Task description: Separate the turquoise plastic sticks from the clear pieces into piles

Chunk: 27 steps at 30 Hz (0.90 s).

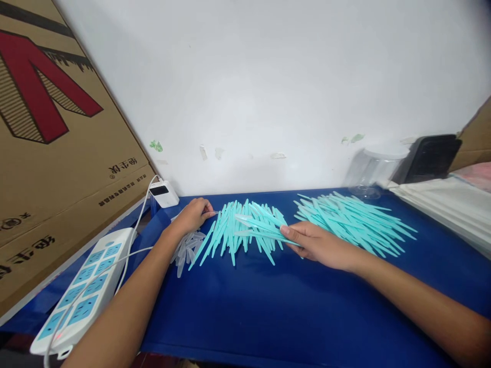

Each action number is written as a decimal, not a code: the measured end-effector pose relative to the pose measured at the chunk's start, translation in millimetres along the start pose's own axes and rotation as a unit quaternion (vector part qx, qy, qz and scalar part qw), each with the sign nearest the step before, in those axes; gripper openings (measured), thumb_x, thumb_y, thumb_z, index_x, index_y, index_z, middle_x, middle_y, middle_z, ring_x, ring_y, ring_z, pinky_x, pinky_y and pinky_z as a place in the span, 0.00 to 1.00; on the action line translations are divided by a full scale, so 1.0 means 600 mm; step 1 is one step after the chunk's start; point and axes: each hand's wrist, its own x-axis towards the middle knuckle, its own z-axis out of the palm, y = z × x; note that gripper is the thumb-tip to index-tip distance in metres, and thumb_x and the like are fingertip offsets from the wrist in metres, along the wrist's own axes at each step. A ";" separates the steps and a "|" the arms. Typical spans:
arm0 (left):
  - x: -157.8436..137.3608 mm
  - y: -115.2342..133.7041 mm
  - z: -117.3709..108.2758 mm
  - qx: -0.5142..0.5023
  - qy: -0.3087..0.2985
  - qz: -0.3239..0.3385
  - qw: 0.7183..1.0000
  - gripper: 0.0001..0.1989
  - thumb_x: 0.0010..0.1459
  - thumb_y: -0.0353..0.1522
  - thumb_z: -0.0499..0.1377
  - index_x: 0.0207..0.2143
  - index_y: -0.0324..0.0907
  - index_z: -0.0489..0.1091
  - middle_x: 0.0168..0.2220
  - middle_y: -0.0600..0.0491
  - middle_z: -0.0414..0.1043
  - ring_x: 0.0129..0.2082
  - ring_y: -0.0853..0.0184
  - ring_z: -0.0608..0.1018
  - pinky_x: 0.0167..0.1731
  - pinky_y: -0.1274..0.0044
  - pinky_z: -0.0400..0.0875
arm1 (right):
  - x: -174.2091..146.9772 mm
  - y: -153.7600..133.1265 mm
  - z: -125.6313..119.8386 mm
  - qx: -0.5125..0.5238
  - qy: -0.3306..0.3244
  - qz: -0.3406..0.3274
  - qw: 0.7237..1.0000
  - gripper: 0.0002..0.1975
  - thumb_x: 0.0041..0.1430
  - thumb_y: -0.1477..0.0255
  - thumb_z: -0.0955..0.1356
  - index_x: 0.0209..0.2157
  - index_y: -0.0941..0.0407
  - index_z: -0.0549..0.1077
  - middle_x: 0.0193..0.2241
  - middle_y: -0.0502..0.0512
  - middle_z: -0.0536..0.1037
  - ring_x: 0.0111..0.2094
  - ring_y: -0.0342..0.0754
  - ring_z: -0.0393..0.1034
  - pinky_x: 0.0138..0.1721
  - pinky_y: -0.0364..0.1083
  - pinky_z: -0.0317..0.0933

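My right hand [316, 244] is closed around several slim turquoise sticks [264, 226], their ends fanned out leftward; clear sleeves seem to cover some tips. Beneath and behind them lies a loose pile of similar turquoise sticks [224, 237]. At the left edge of this pile, my left hand [193, 213] pinches a small clear tapered cap, of which only the tip shows past the fingers. Several clear tapered caps [187, 251] lie scattered just below my left wrist. Behind my right hand is a second, larger heap of turquoise sticks [353, 221], partly hidden by that hand and forearm.
A white power strip [88, 286] with cables lies at the left beside a large cardboard box [69, 168]. A small white device [164, 194] stands by the wall. At the back right are a clear jar [374, 174], a black object [433, 157] and white sheets [448, 204].
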 end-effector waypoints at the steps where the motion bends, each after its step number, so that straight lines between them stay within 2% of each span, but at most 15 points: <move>1: 0.000 0.008 -0.004 -0.023 0.002 -0.004 1.000 0.16 0.62 0.46 0.62 0.34 0.42 0.75 0.34 0.48 0.78 0.35 0.58 0.78 0.37 0.69 0.70 | 0.000 0.000 0.000 -0.003 0.000 0.001 1.000 0.32 0.65 0.40 0.62 0.24 0.54 0.61 0.20 0.44 0.59 0.21 0.41 0.51 0.27 0.45 0.52; 3: -0.002 0.031 -0.016 -0.094 0.017 -0.011 0.995 0.17 0.62 0.47 0.63 0.36 0.42 0.75 0.35 0.48 0.80 0.36 0.59 0.79 0.37 0.70 0.71 | -0.001 -0.001 0.001 -0.007 0.000 0.001 1.000 0.32 0.65 0.39 0.62 0.24 0.54 0.61 0.20 0.44 0.59 0.22 0.41 0.52 0.28 0.45 0.53; 6: -0.007 0.074 -0.035 -0.224 0.033 -0.009 0.974 0.21 0.61 0.50 0.65 0.40 0.40 0.77 0.38 0.46 0.82 0.38 0.59 0.81 0.40 0.70 0.73 | -0.001 0.001 0.000 -0.010 0.000 0.001 1.000 0.32 0.66 0.40 0.62 0.24 0.54 0.61 0.20 0.45 0.60 0.22 0.41 0.53 0.28 0.45 0.53; 11: -0.017 0.124 -0.041 -0.353 0.009 -0.009 0.936 0.23 0.59 0.49 0.68 0.46 0.39 0.81 0.45 0.43 0.83 0.45 0.56 0.83 0.47 0.68 0.76 | 0.002 0.007 -0.003 -0.018 -0.013 -0.015 1.000 0.32 0.67 0.41 0.61 0.24 0.54 0.61 0.20 0.45 0.59 0.22 0.41 0.53 0.28 0.44 0.52; 19: -0.021 0.149 -0.031 -0.385 -0.012 -0.004 0.923 0.23 0.57 0.49 0.70 0.45 0.39 0.83 0.44 0.43 0.84 0.46 0.54 0.84 0.50 0.66 0.77 | 0.006 0.015 -0.003 -0.008 -0.036 -0.019 0.999 0.32 0.66 0.40 0.61 0.24 0.53 0.59 0.20 0.43 0.57 0.21 0.40 0.49 0.26 0.44 0.49; 27: -0.025 0.167 -0.028 -0.394 -0.037 0.024 0.918 0.20 0.59 0.46 0.70 0.45 0.40 0.82 0.40 0.44 0.85 0.45 0.55 0.85 0.48 0.67 0.78 | 0.006 0.015 -0.002 -0.014 -0.057 -0.040 0.997 0.32 0.69 0.42 0.60 0.23 0.54 0.59 0.19 0.44 0.57 0.20 0.40 0.50 0.26 0.44 0.50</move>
